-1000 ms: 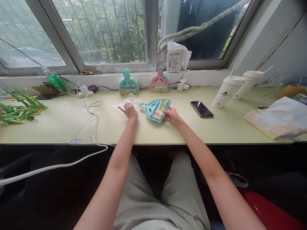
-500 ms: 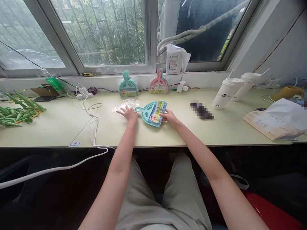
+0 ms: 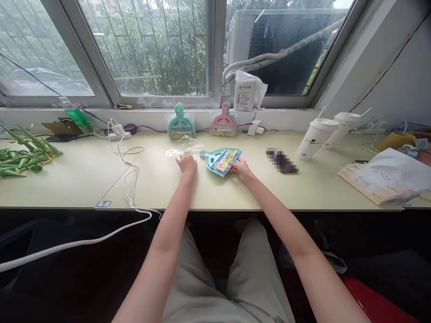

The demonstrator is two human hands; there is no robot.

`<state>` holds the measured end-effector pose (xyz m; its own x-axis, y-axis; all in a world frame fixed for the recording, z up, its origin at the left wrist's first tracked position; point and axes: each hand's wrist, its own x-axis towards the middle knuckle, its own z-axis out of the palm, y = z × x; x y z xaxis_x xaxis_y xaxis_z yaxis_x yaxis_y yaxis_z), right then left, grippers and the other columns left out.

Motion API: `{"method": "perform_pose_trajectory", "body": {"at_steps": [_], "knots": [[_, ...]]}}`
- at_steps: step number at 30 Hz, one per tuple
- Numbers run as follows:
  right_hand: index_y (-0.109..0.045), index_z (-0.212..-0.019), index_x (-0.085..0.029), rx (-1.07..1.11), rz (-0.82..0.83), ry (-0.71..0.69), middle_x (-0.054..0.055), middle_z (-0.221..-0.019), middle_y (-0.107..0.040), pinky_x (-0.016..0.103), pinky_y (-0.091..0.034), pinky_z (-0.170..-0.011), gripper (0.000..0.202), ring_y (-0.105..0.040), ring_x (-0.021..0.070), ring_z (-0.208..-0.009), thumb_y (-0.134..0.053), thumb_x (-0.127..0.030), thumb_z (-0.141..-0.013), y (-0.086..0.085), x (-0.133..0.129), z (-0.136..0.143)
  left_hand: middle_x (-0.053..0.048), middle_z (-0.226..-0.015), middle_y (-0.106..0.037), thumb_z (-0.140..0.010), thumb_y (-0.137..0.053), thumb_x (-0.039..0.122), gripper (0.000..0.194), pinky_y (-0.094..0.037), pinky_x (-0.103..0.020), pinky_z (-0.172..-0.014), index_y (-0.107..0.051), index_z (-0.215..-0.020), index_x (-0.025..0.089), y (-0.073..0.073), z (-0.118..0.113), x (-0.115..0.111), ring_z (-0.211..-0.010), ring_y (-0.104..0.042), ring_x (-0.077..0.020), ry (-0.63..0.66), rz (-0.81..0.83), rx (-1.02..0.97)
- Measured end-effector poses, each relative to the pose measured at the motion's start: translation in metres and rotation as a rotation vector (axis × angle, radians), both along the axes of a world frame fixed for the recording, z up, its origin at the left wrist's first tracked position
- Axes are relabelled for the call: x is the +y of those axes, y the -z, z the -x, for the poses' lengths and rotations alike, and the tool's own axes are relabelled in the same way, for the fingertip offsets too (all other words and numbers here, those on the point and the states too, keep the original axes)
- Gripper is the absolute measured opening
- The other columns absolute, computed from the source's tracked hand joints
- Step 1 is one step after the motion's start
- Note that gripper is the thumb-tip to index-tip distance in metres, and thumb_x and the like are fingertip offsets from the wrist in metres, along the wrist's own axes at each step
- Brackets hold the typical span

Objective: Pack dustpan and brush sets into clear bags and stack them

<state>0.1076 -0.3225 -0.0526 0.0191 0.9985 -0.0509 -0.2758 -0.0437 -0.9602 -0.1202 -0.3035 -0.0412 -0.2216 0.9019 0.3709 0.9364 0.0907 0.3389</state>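
Note:
A mint-green mini dustpan and brush set [image 3: 215, 159] lies tilted over the table, its blue bristles and printed card facing up. My right hand [image 3: 240, 168] is closed on the bristle end, thumb over the card. Left of the handle, my left hand [image 3: 187, 164] has its fingers bent down on a clear plastic bag [image 3: 183, 151], gripping its near side. The bag is crumpled and spreads behind those fingers. Against the wall stand wrapped dustpan sets, one stack green [image 3: 181, 123] and one pink [image 3: 224, 122].
White cables [image 3: 129, 179] run across the table on the left, near a pile of green pointed pieces [image 3: 28, 154]. To the right are a pixelated dark object [image 3: 282, 160], white lidded cups [image 3: 316, 139] and a paper bag [image 3: 384, 175]. Another person's hand [image 3: 424, 157] shows at the far right.
The dustpan set has shifted slightly right, away from the plastic bag. My left hand's fingers, spread before, are now bent in on the bag, which stretches farther back. The view has tilted a little.

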Motion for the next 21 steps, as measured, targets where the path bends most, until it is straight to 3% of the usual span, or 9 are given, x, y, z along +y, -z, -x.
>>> {"method": "perform_pose_trajectory", "body": {"at_steps": [6, 14, 21], "knots": [[-0.058, -0.102, -0.016, -0.028, -0.032, -0.178, 0.008, -0.093, -0.074, 0.033, -0.063, -0.066, 0.032, -0.073, 0.0211, -0.077, -0.069, -0.006, -0.074, 0.0, -0.004, 0.003, -0.016, -0.149, -0.042, -0.086, -0.039, 0.013, 0.057, -0.019, -0.049, -0.115, -0.043, -0.143, 0.01, -0.001, -0.01, -0.004, -0.131, -0.041, -0.0317, 0.165, -0.097, 0.185], [-0.057, -0.097, -0.019, 0.03, -0.12, 0.013, 0.005, -0.092, -0.073, 0.039, -0.063, -0.077, 0.03, -0.072, 0.0207, -0.081, -0.073, -0.011, -0.073, -0.002, 0.0, -0.002, -0.013, -0.157, -0.029, -0.085, -0.032, 0.006, 0.063, -0.025, -0.043, -0.115, -0.035, -0.148, 0.007, -0.002, -0.025, -0.01, -0.14, -0.032, -0.027, 0.328, -0.221, 0.281], [-0.056, -0.101, -0.02, 0.13, -0.213, 0.048, 0.003, -0.094, -0.072, 0.04, -0.062, -0.081, 0.038, -0.071, 0.0197, -0.084, -0.078, -0.021, -0.071, -0.006, -0.003, -0.003, -0.012, -0.158, -0.026, -0.08, -0.041, 0.004, 0.066, -0.006, -0.051, -0.12, -0.041, -0.145, 0.016, -0.009, -0.038, -0.022, -0.147, -0.018, -0.025, 0.586, -0.366, 0.223]]}}
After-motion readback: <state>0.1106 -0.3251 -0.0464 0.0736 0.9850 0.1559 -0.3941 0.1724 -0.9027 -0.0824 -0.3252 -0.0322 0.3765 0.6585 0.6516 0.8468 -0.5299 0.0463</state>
